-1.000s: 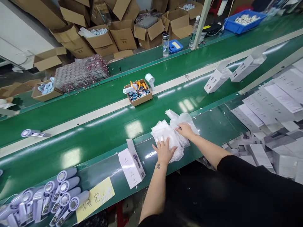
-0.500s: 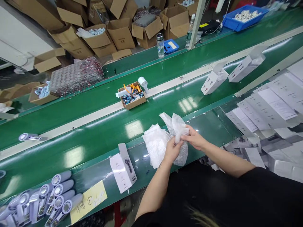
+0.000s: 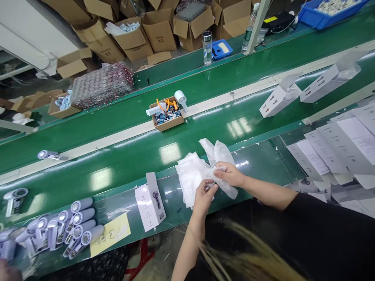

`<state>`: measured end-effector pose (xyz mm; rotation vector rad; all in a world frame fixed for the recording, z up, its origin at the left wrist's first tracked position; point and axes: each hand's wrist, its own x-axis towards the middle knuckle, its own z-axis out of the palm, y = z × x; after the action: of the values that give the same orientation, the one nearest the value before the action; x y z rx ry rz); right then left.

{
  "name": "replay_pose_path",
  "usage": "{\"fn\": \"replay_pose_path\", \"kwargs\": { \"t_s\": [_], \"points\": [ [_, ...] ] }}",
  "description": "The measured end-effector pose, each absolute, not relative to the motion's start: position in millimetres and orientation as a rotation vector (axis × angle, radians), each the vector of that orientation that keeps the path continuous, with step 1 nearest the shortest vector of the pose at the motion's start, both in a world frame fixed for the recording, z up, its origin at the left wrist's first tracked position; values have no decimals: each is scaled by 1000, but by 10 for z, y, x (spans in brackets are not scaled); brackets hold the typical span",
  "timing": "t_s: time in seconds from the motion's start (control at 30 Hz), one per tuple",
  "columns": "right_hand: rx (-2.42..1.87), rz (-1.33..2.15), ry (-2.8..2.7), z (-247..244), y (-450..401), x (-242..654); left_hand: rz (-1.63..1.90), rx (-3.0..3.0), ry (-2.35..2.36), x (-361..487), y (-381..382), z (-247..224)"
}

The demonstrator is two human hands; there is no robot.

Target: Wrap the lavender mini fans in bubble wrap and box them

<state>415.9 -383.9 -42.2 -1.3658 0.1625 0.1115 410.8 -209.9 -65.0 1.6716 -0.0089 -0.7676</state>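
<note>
A translucent bubble-wrap bag [image 3: 218,153] is bunched up in my right hand [image 3: 230,174], its loose end spreading out above and below the fingers. My left hand [image 3: 204,195] is curled beside it, thumb and fingertips pinched at the bag's near edge; the exact grip is partly hidden. Under and left of the hands lies a pile of white bubble-wrap bags [image 3: 190,175] on the green work surface. To the left of that pile a white carton [image 3: 148,208] with a printed handheld fan stands with its flap raised.
Several lilac handheld fans [image 3: 83,216] lie at the lower left beside a yellow handwritten note [image 3: 109,234]. Another person's hand [image 3: 7,270] shows there. A parts box [image 3: 168,124] sits on the belt divider. Opened cartons [image 3: 275,100] stand right on the green belt [image 3: 131,160]; stacked cartons [image 3: 331,146] lie beyond.
My right hand has gathered the bag more tightly, while my left hand has shifted slightly down and left. The view has turned, and another person's hand has come in at lower left.
</note>
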Motion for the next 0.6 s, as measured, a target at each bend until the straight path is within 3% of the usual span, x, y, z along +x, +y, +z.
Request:
{"fn": "replay_pose_path", "kwargs": {
  "t_s": [0.23,0.4,0.6],
  "points": [
    [-1412,309,21,-379,-3765,4463,-455,1489,128,4111,-2022,-577],
    [-1998,-129,679,-746,-4091,4875,-67,1397,293,4157,-1651,-456],
    [-2075,95,792,-775,-4599,4844,2,1401,459,4188,-1253,-167]
  ]
}}
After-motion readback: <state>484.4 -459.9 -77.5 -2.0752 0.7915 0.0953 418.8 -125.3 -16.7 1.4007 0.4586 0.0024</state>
